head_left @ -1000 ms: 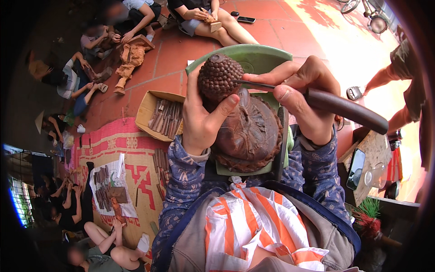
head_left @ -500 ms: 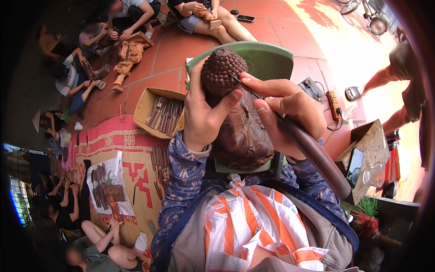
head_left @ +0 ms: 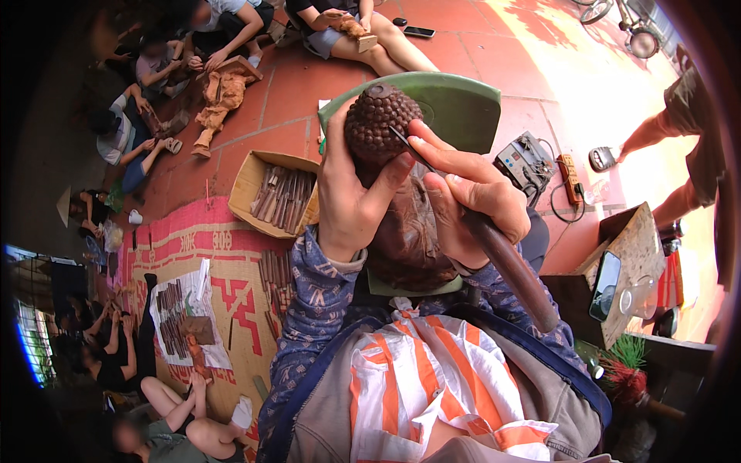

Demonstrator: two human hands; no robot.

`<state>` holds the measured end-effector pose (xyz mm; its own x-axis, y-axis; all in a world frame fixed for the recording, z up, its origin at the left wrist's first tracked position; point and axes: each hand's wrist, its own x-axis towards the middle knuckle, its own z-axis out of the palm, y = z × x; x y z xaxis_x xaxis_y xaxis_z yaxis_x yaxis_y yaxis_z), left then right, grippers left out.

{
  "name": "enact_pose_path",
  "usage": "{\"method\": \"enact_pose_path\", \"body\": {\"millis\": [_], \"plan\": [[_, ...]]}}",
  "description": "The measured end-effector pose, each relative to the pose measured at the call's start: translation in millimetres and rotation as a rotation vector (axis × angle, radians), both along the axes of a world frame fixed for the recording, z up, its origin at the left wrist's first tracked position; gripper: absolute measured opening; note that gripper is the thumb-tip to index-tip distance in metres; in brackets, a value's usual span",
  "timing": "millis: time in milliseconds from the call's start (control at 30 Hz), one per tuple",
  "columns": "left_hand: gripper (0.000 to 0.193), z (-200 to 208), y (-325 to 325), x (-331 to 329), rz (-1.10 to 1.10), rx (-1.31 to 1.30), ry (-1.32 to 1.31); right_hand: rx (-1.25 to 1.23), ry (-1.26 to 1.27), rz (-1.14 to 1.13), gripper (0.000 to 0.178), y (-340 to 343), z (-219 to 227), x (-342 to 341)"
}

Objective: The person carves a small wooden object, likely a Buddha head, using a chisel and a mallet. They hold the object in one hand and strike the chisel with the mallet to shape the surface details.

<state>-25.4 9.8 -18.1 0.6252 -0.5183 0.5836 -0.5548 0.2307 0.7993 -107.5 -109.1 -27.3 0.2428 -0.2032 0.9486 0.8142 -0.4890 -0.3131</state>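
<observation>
A dark brown carved wooden statue (head_left: 409,231) stands before me, its head (head_left: 378,116) covered in rows of small round curls. My left hand (head_left: 351,185) is closed around the side of that head, thumb across its lower front. In my right hand (head_left: 478,197) is a carving chisel (head_left: 513,274) with a long, thick brown handle, gripped near the blade. The thin dark blade slants up to the left, and its tip rests at the curls. Part of the statue's body is hidden behind both hands.
A green plastic chair (head_left: 463,108) stands behind the statue. On the left are a cardboard box (head_left: 251,204) of chisels and a patterned mat (head_left: 243,301) with more tools. To the right lie a power strip (head_left: 570,177), a control box (head_left: 525,158) and a phone (head_left: 606,285). Other people sit carving nearby.
My right hand has drawn slightly left, and the chisel's handle end has swung left and up, so the tool stands steeper. My left hand keeps its hold on the statue's head.
</observation>
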Motion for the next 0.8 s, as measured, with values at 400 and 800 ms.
{"method": "enact_pose_path", "body": {"millis": [400,800], "plan": [[0.061,2,-1,-2,-0.01,0.039,0.024,0.381,0.021,0.147,0.022,12,0,1],[0.062,6,3,0,-0.06,0.08,0.105,0.229,0.295,0.897,0.022,-51,12,-19]]}}
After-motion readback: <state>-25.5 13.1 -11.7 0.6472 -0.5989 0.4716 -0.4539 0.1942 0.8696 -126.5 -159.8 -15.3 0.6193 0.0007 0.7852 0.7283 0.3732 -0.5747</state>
